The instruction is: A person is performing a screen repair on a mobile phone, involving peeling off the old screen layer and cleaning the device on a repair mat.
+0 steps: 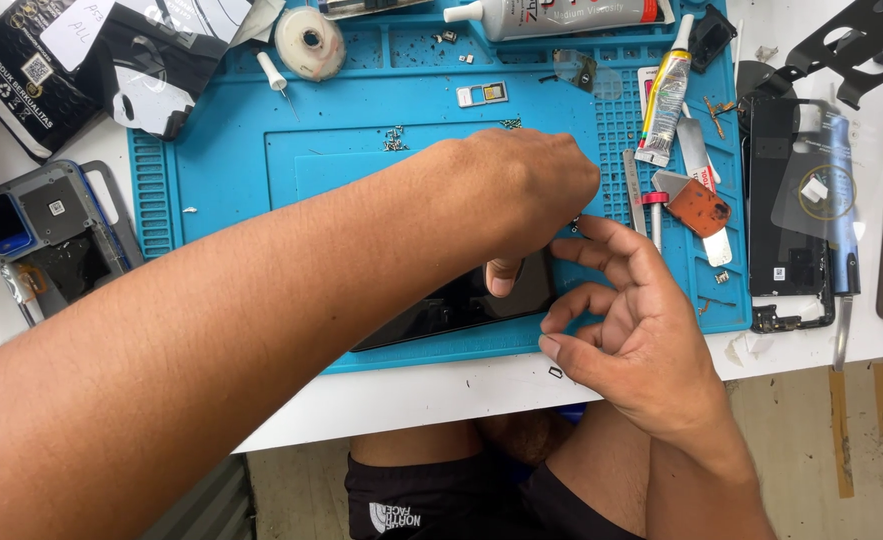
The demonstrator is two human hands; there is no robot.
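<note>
Clearly the work is at a fine-handling stage on the dark, flat, glossy phone body point(461, 300) that lies at the near edge of the blue silicone repair mat point(231, 170), partly under the left forearm. The left hand point(521, 190) reaches across from the left, its thumb pressed down on the phone's right end and its fingers curled under towards the mat, pinched, it seems, on something too small to make out. The right hand point(631, 340) hovers just beside the phone's right end with fingers half bent and spread, holding nothing that shows; its fingertips point(551, 347) come close to the phone's edge.

By my judgement a tiny part or screw is being picked or seated at that end, so the next move calls for a steady pinch and a braced phone, since it lies close to the mat's near edge.

Around it, towards the mat's right edge, lie a small glue tube with a white nozzle point(666, 100), a slim metal pry tool with a red collar point(653, 205) and an orange-brown plectrum-shaped pick point(699, 208). Loose screws point(394, 140) sit mid-mat, and a white tape roll point(309, 42) at the far edge. Off the mat on the white table point(441, 395), an opened phone back frame point(51, 235) lies left and a stripped black phone chassis point(796, 220) right. The crossed left arm hides much of the phone.
</note>
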